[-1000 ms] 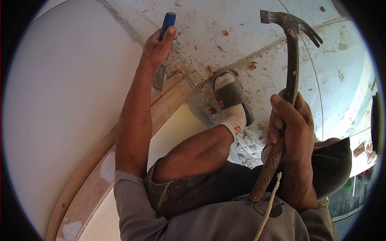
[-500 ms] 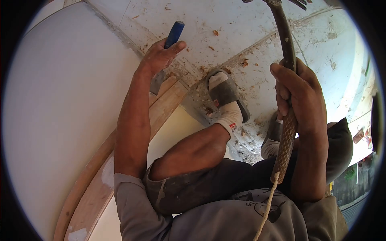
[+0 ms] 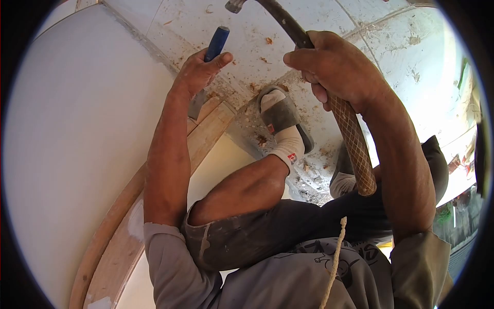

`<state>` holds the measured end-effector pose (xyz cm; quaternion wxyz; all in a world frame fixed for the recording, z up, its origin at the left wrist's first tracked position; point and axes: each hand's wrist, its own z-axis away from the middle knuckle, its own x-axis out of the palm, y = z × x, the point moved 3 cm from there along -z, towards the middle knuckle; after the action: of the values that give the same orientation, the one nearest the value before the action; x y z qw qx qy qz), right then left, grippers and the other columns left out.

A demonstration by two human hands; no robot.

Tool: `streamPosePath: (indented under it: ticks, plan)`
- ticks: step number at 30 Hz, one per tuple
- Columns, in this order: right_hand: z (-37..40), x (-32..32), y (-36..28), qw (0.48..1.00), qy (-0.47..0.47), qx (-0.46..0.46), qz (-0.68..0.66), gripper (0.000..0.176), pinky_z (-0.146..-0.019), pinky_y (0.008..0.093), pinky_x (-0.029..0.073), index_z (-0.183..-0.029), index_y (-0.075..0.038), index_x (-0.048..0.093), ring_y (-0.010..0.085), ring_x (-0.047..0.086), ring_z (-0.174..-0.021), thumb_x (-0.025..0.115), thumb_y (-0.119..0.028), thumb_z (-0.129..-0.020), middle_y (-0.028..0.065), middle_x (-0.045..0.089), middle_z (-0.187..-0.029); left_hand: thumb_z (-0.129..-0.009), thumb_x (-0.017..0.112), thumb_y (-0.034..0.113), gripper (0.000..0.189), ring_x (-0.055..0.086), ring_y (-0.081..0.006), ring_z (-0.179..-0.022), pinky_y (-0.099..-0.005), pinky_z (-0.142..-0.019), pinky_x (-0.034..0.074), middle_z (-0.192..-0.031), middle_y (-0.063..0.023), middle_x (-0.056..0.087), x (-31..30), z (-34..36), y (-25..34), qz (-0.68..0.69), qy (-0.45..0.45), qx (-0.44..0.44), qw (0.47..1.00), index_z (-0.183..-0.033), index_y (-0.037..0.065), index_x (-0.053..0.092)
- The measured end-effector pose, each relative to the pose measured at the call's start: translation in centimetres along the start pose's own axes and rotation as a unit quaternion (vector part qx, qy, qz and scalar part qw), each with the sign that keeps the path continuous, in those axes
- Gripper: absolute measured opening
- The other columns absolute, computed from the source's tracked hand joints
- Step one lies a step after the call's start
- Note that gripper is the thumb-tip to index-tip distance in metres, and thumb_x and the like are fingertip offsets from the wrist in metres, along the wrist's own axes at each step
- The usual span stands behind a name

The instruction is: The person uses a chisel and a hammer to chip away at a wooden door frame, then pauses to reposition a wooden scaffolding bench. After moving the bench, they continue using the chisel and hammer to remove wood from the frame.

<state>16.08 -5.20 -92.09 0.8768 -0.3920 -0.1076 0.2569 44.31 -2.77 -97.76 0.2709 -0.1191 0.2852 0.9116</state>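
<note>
My left hand (image 3: 196,76) is wrapped round a chisel (image 3: 217,43), its blue handle jutting up past the thumb. The chisel's flat metal blade points down below the fist, at the end of the wooden trim (image 3: 211,124). To the right, my right hand (image 3: 337,69) grips a hammer (image 3: 355,144) partway up its shaft. A crosshatched pattern covers the lower handle. The hammer's head is at the top of the view, above and slightly right of the chisel's handle end.
Curved wooden trim runs along a smooth white panel (image 3: 87,129) on the left. Wood chips and dust litter the pale tiled floor (image 3: 247,62). My sandalled foot (image 3: 280,113) rests near the trim's end. A cord (image 3: 335,255) hangs over my shirt.
My right hand has swung the hammer up and left, bringing its head near the chisel's handle. The left hand and chisel have shifted only slightly left.
</note>
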Motion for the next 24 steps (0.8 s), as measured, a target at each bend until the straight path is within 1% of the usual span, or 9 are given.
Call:
streamPosePath:
  ticks: [3, 5, 11, 12, 13, 15, 17, 20, 24]
  plan:
    - [0.0, 0.3, 1.5, 0.998, -0.047, 0.024, -0.026, 0.031, -0.036, 0.0266, 0.041, -0.07, -0.003, 0.05, 0.0092, 0.048, -0.04, 0.063, -0.027, -0.084, 0.0006, 0.045, -0.053, -0.064, 0.076, 0.07, 0.064, 0.04, -0.0035, -0.046, -0.0207, -0.042, 0.032, -0.055, 0.0069, 0.042, -0.1, -0.6, -0.1, -0.006, 0.012, 0.023, 1.0, -0.079, 0.01, 0.058]
    - [0.1, 0.0, 1.1, 0.999, -0.027, 0.023, -0.031, 0.031, -0.036, 0.0266, 0.041, -0.07, -0.004, 0.05, 0.009, 0.047, -0.039, 0.063, -0.027, -0.084, 0.0007, 0.046, -0.054, -0.072, 0.075, 0.061, 0.055, 0.037, -0.0028, -0.046, -0.0201, -0.042, 0.03, -0.057, 0.0071, 0.041, -0.2, -0.4, -0.1, -0.009, 0.017, 0.014, 1.0, -0.08, 0.013, 0.051]
    - [-0.7, -0.9, 0.2, 0.988, 0.104, -0.056, -0.098, 0.031, -0.04, 0.0268, 0.043, -0.076, 0.0, 0.053, 0.0102, 0.049, -0.04, 0.059, -0.028, -0.088, 0.0013, 0.048, -0.053, -0.072, 0.076, 0.061, 0.054, 0.036, -0.0029, -0.046, -0.0204, -0.043, 0.029, -0.058, 0.007, 0.039, -0.1, 0.0, 0.3, 0.0, 0.017, 0.007, 1.0, -0.078, 0.014, 0.05]
    - [-0.9, -0.5, 0.4, 0.99, 0.089, -0.102, 0.049, 0.031, -0.04, 0.0277, 0.043, -0.079, 0.001, 0.054, 0.0109, 0.051, -0.041, 0.059, -0.028, -0.087, 0.002, 0.049, -0.053, -0.072, 0.076, 0.061, 0.054, 0.036, -0.0029, -0.046, -0.0204, -0.043, 0.029, -0.058, 0.007, 0.039, -0.1, 0.0, 0.4, -0.002, 0.015, 0.007, 1.0, -0.078, 0.014, 0.05]
    - [-0.9, -0.7, 0.7, 0.99, 0.091, -0.101, 0.048, 0.031, -0.04, 0.0277, 0.043, -0.079, 0.001, 0.054, 0.0109, 0.051, -0.041, 0.059, -0.028, -0.087, 0.002, 0.049, -0.053, -0.072, 0.076, 0.06, 0.053, 0.035, -0.0028, -0.046, -0.0204, -0.043, 0.029, -0.058, 0.0071, 0.039, -0.2, -0.1, 0.3, -0.004, 0.015, 0.003, 1.0, -0.078, 0.014, 0.05]
    - [-0.8, 0.0, 1.4, 0.997, -0.058, -0.004, 0.049, 0.03, -0.04, 0.0287, 0.043, -0.08, 0.002, 0.055, 0.0112, 0.051, -0.042, 0.059, -0.027, -0.086, 0.0024, 0.049, -0.053, -0.073, 0.076, 0.059, 0.052, 0.035, -0.0027, -0.046, -0.0205, -0.043, 0.029, -0.057, 0.0072, 0.039, 0.0, -0.2, 0.3, -0.007, 0.01, 0.001, 1.0, -0.078, 0.014, 0.05]
    - [-0.5, -0.9, 0.9, 0.998, -0.057, 0.012, 0.023, 0.028, -0.039, 0.029, 0.042, -0.078, 0.0, 0.055, 0.0104, 0.049, -0.04, 0.059, -0.026, -0.084, 0.0013, 0.047, -0.053, -0.074, 0.076, 0.058, 0.051, 0.034, -0.0026, -0.046, -0.0204, -0.042, 0.028, -0.057, 0.0074, 0.038, 0.0, -0.1, 0.2, -0.015, 0.016, -0.009, 1.0, -0.078, 0.014, 0.05]
    - [-0.8, -2.3, 0.0, 0.992, 0.054, -0.074, -0.085, 0.028, -0.039, 0.0278, 0.042, -0.074, -0.004, 0.054, 0.0086, 0.045, -0.039, 0.06, -0.028, -0.085, -0.0009, 0.045, -0.052, -0.075, 0.075, 0.057, 0.05, 0.034, -0.0024, -0.045, -0.0204, -0.041, 0.026, -0.056, 0.0079, 0.039, 0.1, -0.2, 0.2, -0.013, 0.013, -0.006, 1.0, -0.077, 0.015, 0.049]
    - [-1.1, -1.7, 1.0, 0.987, 0.142, -0.05, -0.052, 0.028, -0.039, 0.0285, 0.043, -0.079, -0.002, 0.055, 0.0102, 0.049, -0.04, 0.058, -0.028, -0.088, 0.0009, 0.047, -0.052, -0.075, 0.076, 0.057, 0.049, 0.034, -0.0021, -0.045, -0.0206, -0.041, 0.025, -0.056, 0.0085, 0.039, 0.1, -0.3, 0.1, -0.003, 0.001, -0.017, 1.0, -0.076, 0.016, 0.048]
